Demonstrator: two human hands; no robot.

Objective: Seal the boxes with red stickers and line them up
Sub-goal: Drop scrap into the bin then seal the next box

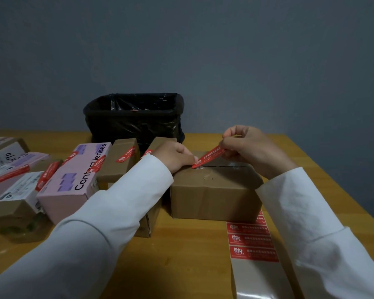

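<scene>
Figure: sticker laid across the flap seam. Landmark: the brown box on the desk. I read my left hand at the box's top left edge, its grip closed on the lower end of the red sticker and pressing that end onto the lid. My right hand hovers above the box's top, its grip pinching the sticker's upper end clear of the cardboard. The sticker's long axis rises from left to right, along the dark seam; I judge the right hand, nearer the free end, must lower it. Left of the box stand sealed boxes, among them a pink box; the sticker sheet lies just in front; a black-lined bin sits behind.
</scene>
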